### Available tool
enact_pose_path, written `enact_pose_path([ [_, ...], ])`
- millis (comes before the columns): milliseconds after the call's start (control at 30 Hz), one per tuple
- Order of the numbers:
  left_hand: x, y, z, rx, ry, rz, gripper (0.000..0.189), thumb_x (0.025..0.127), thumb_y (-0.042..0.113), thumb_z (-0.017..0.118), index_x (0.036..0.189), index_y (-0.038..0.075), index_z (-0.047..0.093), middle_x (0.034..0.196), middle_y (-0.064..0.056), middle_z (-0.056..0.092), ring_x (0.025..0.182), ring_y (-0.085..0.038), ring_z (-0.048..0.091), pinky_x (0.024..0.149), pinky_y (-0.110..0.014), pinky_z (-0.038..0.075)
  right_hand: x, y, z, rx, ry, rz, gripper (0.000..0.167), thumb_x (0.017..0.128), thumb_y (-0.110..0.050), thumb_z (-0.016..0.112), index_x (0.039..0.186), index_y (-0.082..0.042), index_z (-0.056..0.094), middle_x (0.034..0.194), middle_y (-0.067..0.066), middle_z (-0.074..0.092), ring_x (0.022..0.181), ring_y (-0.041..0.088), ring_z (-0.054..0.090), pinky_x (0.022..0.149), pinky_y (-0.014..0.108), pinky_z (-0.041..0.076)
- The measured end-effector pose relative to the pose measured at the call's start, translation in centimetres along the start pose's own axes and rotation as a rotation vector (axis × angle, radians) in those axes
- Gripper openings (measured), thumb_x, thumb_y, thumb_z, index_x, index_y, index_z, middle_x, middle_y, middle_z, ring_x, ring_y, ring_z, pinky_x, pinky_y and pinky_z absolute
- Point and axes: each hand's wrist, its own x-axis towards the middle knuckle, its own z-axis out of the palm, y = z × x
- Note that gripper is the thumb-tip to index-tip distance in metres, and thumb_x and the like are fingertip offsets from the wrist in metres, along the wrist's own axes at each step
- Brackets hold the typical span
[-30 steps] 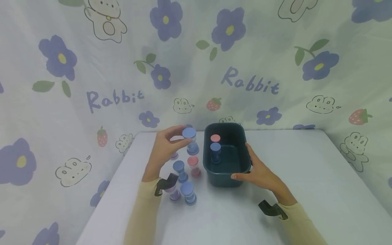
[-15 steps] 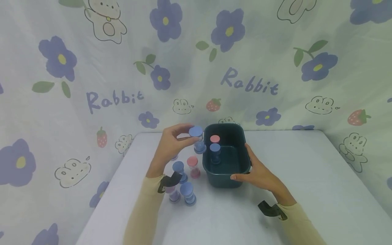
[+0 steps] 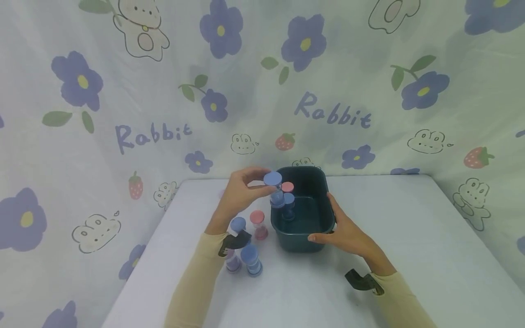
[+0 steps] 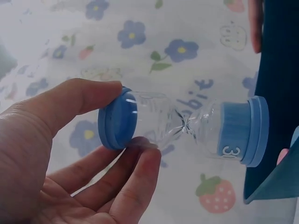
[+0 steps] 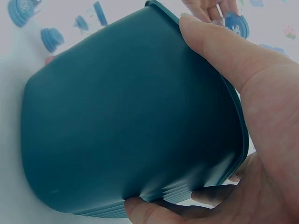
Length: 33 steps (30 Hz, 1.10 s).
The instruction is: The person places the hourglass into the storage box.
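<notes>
My left hand (image 3: 243,193) pinches a blue-capped hourglass (image 4: 182,121) near one cap, thumb on one side and fingertips on the other. Blue sand and part of a number show at its far end. In the head view this hourglass overlaps the left rim of a dark teal bin (image 3: 303,243). My right hand (image 3: 348,230) holds the bin at its right side and front corner, thumb at the rim and fingers along the wall (image 5: 117,116). Inside the bin stand a blue hourglass (image 3: 289,209) and a pink hourglass (image 3: 288,187), the pink one partly hidden.
Left of the bin on the white table (image 3: 328,296) stand a pink hourglass (image 3: 259,224), a blue one (image 3: 252,260) and a purple one (image 3: 233,263). Another blue hourglass (image 3: 238,224) is partly covered by my left wrist strap. A patterned curtain (image 3: 246,82) hangs behind the table.
My left hand has carried the blue hourglass rightward, from beside the bin to over its left rim. My right hand and the bin have stayed in place.
</notes>
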Motion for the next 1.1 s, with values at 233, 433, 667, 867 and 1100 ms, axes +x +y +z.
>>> enact_pose_path([
  [233,0.3,-0.7,1.1,0.063,-0.020,-0.035,0.044,0.083,0.030,0.087,0.124,0.022,0.071,0.122,0.001,0.074,0.115,-0.020,0.068,0.098,-0.042,0.060,0.1,0.3,0.0,0.004,-0.004,-0.005,0.132,0.078,-0.054,0.085,0.167,-0.022,-0.006,0.175,0.016,0.005,0.156,0.052,0.021,0.113,0.074,0.037],
  [433,0.4,-1.1,1.8,0.150,-0.060,-0.065,0.053,0.083,0.037,0.086,0.131,0.024,0.069,0.126,0.003,0.072,0.123,-0.020,0.064,0.107,-0.051,0.054,0.0,0.2,0.0,0.004,-0.006,-0.006,0.131,0.078,-0.054,0.085,0.167,-0.021,-0.006,0.175,0.016,0.004,0.156,0.052,0.020,0.113,0.074,0.036],
  [667,0.8,-1.9,2.3,0.219,-0.118,-0.067,0.050,0.083,0.035,0.086,0.128,0.019,0.071,0.124,0.002,0.073,0.120,-0.019,0.065,0.105,-0.048,0.055,-0.1,0.0,-0.1,0.008,-0.008,-0.006,0.131,0.078,-0.054,0.085,0.167,-0.020,-0.006,0.175,0.017,0.004,0.156,0.053,0.021,0.114,0.074,0.036],
  [867,1.1,-2.3,2.8,0.245,-0.145,-0.055,0.049,0.081,0.029,0.087,0.125,0.015,0.072,0.119,0.001,0.075,0.114,-0.019,0.068,0.102,-0.044,0.057,-0.1,0.1,-0.2,0.009,-0.008,-0.018,0.130,0.079,-0.053,0.085,0.167,-0.019,-0.006,0.175,0.017,0.005,0.155,0.053,0.021,0.113,0.074,0.036],
  [1100,1.2,-2.8,3.4,0.281,-0.188,-0.101,0.052,0.082,0.025,0.087,0.130,0.012,0.070,0.123,-0.003,0.074,0.113,-0.021,0.069,0.100,-0.043,0.059,-0.1,0.1,0.0,0.028,-0.007,-0.026,0.129,0.079,-0.052,0.085,0.167,-0.020,-0.005,0.175,0.016,0.005,0.156,0.052,0.020,0.114,0.075,0.034],
])
